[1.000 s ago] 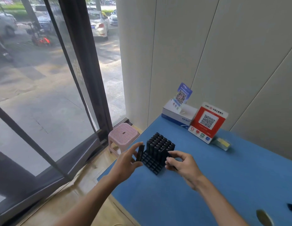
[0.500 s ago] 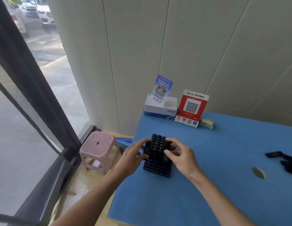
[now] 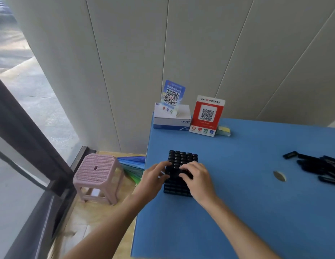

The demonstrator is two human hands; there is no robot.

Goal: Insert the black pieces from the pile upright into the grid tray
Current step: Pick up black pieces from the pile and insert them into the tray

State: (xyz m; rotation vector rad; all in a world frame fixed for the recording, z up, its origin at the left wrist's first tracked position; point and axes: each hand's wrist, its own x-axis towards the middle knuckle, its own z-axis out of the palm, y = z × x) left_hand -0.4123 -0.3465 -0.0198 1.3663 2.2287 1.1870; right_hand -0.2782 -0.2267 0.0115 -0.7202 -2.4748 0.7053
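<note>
We are working at the near left part of the blue table (image 3: 247, 202), where the grid tray (image 3: 177, 189) is lying flat. Black pieces (image 3: 182, 157) are standing upright in its far rows, while the near rows are showing open cells. Our left hand (image 3: 153, 177) is resting against the tray's left side, with the fingers curled toward the standing pieces and the thumb lying at the tray's edge; we cannot tell whether these fingers are pinching a piece or only touching one. Our right hand (image 3: 198, 176) is lying over the middle of the tray, with its fingers bent and close together on the tops of the pieces; whether they are gripping a piece is hidden by the hand itself. The pile (image 3: 320, 166) of loose black pieces is lying well apart, at the table's right edge. A white box (image 3: 172, 119), a blue QR sign (image 3: 172, 96) and a red QR sign (image 3: 206, 115) are standing at the far edge by the wall. A pink stool (image 3: 97, 174) is standing on the floor left of the table.
</note>
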